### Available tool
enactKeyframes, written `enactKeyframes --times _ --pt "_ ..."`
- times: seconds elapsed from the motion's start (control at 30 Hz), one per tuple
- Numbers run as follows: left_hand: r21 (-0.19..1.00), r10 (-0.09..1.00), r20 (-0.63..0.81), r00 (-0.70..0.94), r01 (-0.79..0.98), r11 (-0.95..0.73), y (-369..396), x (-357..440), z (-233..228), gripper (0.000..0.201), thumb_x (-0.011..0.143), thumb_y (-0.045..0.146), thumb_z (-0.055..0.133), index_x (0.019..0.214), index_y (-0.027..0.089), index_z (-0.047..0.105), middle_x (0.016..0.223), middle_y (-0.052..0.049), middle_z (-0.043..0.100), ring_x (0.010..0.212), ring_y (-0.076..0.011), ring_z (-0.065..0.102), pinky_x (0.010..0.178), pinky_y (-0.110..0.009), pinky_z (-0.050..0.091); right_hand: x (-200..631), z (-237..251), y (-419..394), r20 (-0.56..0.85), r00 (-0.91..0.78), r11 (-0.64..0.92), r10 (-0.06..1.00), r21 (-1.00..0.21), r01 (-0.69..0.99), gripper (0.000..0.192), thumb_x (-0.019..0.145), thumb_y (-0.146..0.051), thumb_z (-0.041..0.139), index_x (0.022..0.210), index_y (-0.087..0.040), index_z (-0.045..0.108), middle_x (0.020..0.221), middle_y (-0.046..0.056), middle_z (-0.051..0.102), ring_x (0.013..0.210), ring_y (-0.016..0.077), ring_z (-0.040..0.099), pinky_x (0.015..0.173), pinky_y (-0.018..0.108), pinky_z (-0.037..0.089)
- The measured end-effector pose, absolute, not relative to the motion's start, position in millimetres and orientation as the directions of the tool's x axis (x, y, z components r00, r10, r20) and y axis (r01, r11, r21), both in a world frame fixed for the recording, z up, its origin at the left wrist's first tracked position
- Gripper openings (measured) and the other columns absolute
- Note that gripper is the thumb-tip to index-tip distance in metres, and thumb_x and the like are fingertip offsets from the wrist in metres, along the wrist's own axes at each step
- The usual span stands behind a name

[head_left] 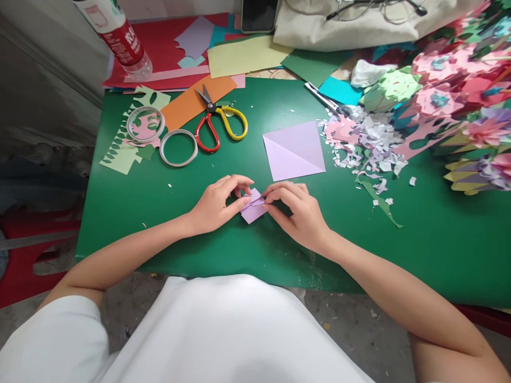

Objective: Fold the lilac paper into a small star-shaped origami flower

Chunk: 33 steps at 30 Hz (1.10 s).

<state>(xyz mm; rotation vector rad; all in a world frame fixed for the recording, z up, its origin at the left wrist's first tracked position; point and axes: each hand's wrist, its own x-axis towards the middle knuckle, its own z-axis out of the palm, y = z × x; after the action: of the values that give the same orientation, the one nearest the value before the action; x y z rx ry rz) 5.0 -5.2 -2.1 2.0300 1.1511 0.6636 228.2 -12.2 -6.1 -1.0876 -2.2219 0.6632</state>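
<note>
A small folded piece of purple paper [254, 211] is between my two hands, close over the green table [223, 260]. My left hand [219, 203] pinches its left side with thumb and fingers. At its right edge, the thumb and fingertips of my right hand [297, 213] are closed on the same paper. Just beyond my right hand lies a creased square of purple paper [295, 149], flat on the table. Scissors [211, 114] with one red and one yellow handle lie open-bladed beyond my left hand.
Two tape rolls [179, 165] lie at the left by green paper scraps [123, 157]. A bottle [123, 45] stands at the back left. Coloured paper sheets [247, 56] and a phone [259, 13] are at the back. Paper shreds [375, 135] and paper flowers [439, 101] crowd the right.
</note>
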Motion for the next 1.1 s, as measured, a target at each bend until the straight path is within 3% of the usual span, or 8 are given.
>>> enactKeyframes --times 0.13,0.23,0.37,0.53,0.67,0.87,1.0,1.1 --pt "0.758 0.886 0.152 0.439 0.524 -0.389 -6 3 -3 0.028 0.096 0.032 0.055 0.119 0.018 0.055 0.117 -0.009 0.063 0.099 -0.0170 0.062 0.085 -0.029 0.053 226 -5 -13 0.348 -0.489 0.567 0.800 -0.704 0.427 0.006 0.097 -0.018 0.053 0.094 -0.022 0.055 0.105 0.008 0.067 0.093 0.0159 0.066 0.074 0.028 0.051" --pt "0.807 0.902 0.158 0.401 0.474 -0.352 -5 2 -5 0.034 0.095 0.035 0.056 0.123 0.016 0.054 0.122 -0.012 0.061 0.104 -0.0185 0.063 0.087 -0.030 0.055 226 -4 -13 0.436 -0.464 0.625 0.771 -0.658 0.419 0.008 0.095 -0.015 0.055 0.095 -0.023 0.055 0.106 0.009 0.067 0.094 0.0157 0.067 0.074 0.028 0.053" --pt "0.955 0.900 -0.026 0.435 0.277 -0.106 -2 -1 -1 0.037 0.095 0.038 0.056 0.125 0.017 0.056 0.111 -0.009 0.070 0.100 -0.0176 0.069 0.085 -0.027 0.057 229 -3 -12 0.521 -0.474 0.700 0.710 -0.598 0.391 0.009 0.093 -0.016 0.060 0.094 -0.025 0.057 0.104 0.008 0.067 0.095 0.0173 0.068 0.077 0.032 0.057" --pt "0.978 0.866 -0.189 0.462 0.164 0.126 -6 2 1 0.032 0.090 0.038 0.063 0.112 0.015 0.065 0.091 -0.004 0.076 0.081 -0.0152 0.073 0.071 -0.021 0.057 228 -2 -13 0.503 -0.463 0.679 0.730 -0.615 0.401 0.008 0.090 -0.018 0.064 0.090 -0.024 0.061 0.100 0.007 0.065 0.086 0.0167 0.068 0.073 0.033 0.058" --pt "0.978 0.881 -0.172 0.440 0.181 0.100 -9 5 1 0.024 0.089 0.037 0.063 0.097 0.014 0.068 0.085 -0.003 0.075 0.075 -0.0134 0.071 0.069 -0.021 0.057 223 -4 -15 0.386 -0.393 0.528 0.835 -0.764 0.370 0.007 0.091 -0.022 0.064 0.084 -0.023 0.062 0.093 0.005 0.067 0.073 0.0138 0.065 0.060 0.028 0.055" --pt "0.979 0.858 -0.148 0.492 0.198 0.055 -10 4 1 0.018 0.090 0.031 0.061 0.096 0.015 0.065 0.085 -0.001 0.075 0.073 -0.0120 0.071 0.067 -0.019 0.057 218 -8 -19 0.115 -0.356 0.198 0.927 -0.958 0.208 0.013 0.090 -0.028 0.068 0.082 -0.021 0.060 0.069 -0.002 0.067 0.054 0.0103 0.064 0.047 0.023 0.049" --pt "0.961 0.831 -0.145 0.537 0.276 -0.011 -10 3 2 0.017 0.092 0.032 0.057 0.093 0.016 0.063 0.074 0.001 0.072 0.065 -0.0102 0.067 0.061 -0.018 0.050 217 -9 -20 0.134 -0.317 0.217 0.939 -0.946 0.242 0.022 0.084 -0.034 0.076 0.077 -0.021 0.059 0.062 -0.003 0.064 0.048 0.0103 0.061 0.044 0.023 0.046" --pt "0.927 0.822 -0.126 0.555 0.362 -0.102 -9 4 3 0.022 0.093 0.035 0.052 0.082 0.017 0.057 0.060 0.005 0.060 0.053 -0.0075 0.054 0.052 -0.019 0.038 217 -9 -21 0.167 -0.297 0.255 0.940 -0.923 0.288 0.024 0.085 -0.034 0.074 0.075 -0.022 0.056 0.063 -0.003 0.064 0.045 0.0104 0.059 0.042 0.025 0.044"
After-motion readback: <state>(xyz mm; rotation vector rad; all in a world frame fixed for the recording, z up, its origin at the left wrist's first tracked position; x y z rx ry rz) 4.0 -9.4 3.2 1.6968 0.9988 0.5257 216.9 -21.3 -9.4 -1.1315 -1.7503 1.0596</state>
